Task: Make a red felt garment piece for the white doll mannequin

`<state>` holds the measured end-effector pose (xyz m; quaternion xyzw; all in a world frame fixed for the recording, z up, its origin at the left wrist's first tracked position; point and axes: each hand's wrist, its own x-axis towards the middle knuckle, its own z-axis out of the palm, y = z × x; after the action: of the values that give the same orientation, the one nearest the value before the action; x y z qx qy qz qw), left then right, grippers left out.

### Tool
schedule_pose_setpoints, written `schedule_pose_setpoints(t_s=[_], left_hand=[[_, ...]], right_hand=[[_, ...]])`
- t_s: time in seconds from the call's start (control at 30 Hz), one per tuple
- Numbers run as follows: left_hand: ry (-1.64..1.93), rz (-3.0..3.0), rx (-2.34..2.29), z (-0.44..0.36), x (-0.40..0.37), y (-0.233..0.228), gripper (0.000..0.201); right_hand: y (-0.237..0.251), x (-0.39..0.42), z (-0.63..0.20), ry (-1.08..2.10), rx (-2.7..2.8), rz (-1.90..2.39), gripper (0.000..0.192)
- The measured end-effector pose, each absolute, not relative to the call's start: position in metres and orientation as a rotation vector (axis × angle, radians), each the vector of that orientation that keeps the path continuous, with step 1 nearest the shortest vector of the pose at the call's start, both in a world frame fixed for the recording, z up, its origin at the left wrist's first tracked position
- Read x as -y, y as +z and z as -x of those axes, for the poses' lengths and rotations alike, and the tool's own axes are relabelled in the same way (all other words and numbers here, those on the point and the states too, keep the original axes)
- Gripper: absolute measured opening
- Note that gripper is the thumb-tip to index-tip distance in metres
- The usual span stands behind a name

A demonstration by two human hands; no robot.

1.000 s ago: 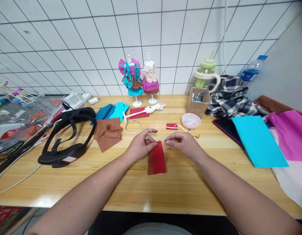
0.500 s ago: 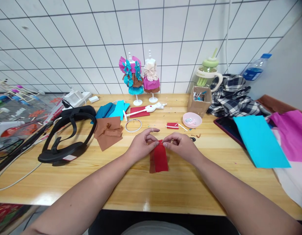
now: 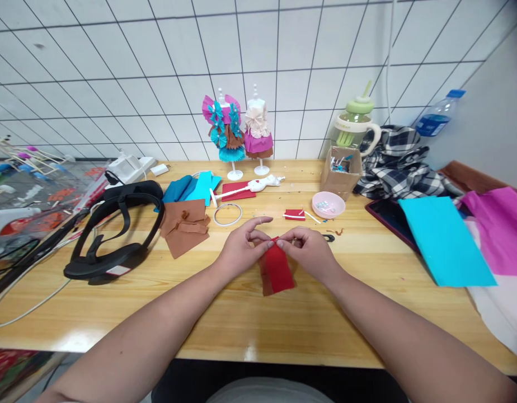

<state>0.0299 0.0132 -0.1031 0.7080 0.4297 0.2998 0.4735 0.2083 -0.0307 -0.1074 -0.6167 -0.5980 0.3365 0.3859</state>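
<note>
Between my hands hangs a red crepe paper strip (image 3: 279, 268) laid over a brown crepe paper piece (image 3: 267, 280). My left hand (image 3: 247, 244) pinches its upper left edge, thumb on top and index finger stretched out. At the upper right edge, the thumb and fingers of my right hand (image 3: 306, 246) are closed on the same layered paper. The top edge looks gathered between the two thumbs. Just beyond my right hand lies a small black object (image 3: 329, 238), partly hidden by it. A small red folded piece (image 3: 295, 215) with white strips lies farther back.
Two dressed mini mannequins (image 3: 231, 131) stand by the wall; an undressed one (image 3: 264, 183) lies before them. A black headset (image 3: 116, 235) and brown paper (image 3: 186, 224) are left. A pink bowl (image 3: 328, 205), cardboard box (image 3: 341, 170) and turquoise sheet (image 3: 447, 240) are right.
The lower end of the red and brown paper has swung slightly to the right. Both hands keep their pinch in nearly the same place.
</note>
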Motion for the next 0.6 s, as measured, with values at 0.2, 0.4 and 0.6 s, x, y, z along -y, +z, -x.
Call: schedule_pose_setpoints(t_s=[0.2, 0.4, 0.6], left_hand=[[0.755, -1.774, -1.048, -0.0299, -0.0123, -0.1007, 0.058], [0.811, -1.891, -1.019, -0.0290, -0.0102, -0.0967, 0.061], [0.848, -1.962, -0.979, -0.0267, -0.0078, -0.0951, 0.070]], right_hand=[[-0.1063, 0.0311, -0.2073, 0.837, 1.543, 1.564, 0.018], [-0.1070, 0.0319, -0.2060, 0.844, 1.519, 1.551, 0.019], [-0.1124, 0.0290, -0.2089, 0.962, 1.398, 1.508, 0.033]])
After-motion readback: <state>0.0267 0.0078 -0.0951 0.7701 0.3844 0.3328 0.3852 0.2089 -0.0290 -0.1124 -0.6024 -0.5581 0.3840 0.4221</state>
